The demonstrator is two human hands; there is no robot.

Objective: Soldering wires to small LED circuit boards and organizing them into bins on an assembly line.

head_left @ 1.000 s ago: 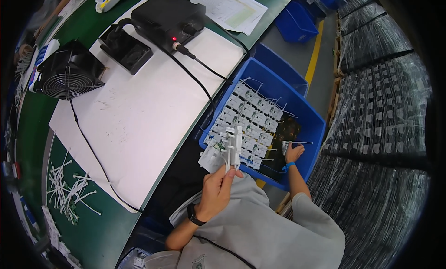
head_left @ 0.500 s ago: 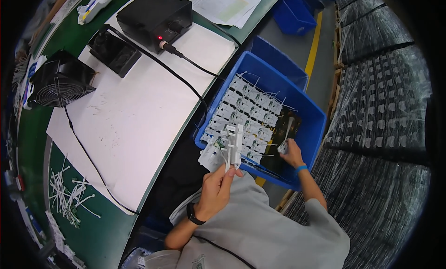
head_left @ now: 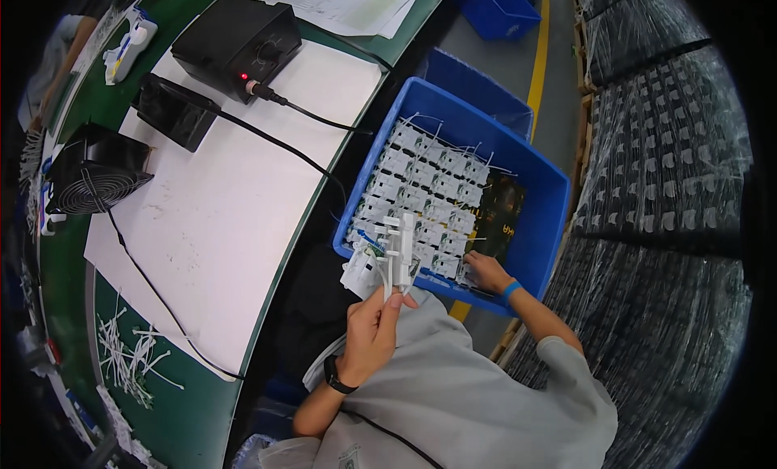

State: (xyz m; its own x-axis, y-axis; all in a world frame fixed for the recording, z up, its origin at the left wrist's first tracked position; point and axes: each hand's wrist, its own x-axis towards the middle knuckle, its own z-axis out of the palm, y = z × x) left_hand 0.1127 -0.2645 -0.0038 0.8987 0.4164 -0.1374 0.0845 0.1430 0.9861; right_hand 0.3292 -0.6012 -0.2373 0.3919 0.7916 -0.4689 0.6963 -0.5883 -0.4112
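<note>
Raised over the near side of a blue bin [head_left: 558,218], my left hand [head_left: 374,327] is closed around a cluster of white plastic parts. One is a long, slotted white housing [head_left: 406,250]; beside it hangs a boxy white unit [head_left: 360,273] with a bit of green circuit board and white leads. Inside the bin, rows of similar white plastic units [head_left: 421,174] stand with thin white leads sticking out. My right hand [head_left: 488,273] is down at the near end of those rows, fingers pinched on a white plastic unit mostly hidden by them.
Left of the bin is a green bench with a white sheet [head_left: 218,194]. On it stand a black power box [head_left: 239,48] with a red light, a black holder [head_left: 174,117], a fan [head_left: 101,174] and a heap of white leads [head_left: 133,352]. Film-wrapped stacks [head_left: 655,161] rise at right.
My right hand has moved left and slightly nearer, from the bin's dark floor to the rows, bringing the white unit along. My left hand keeps its hold; the view has shifted slightly.
</note>
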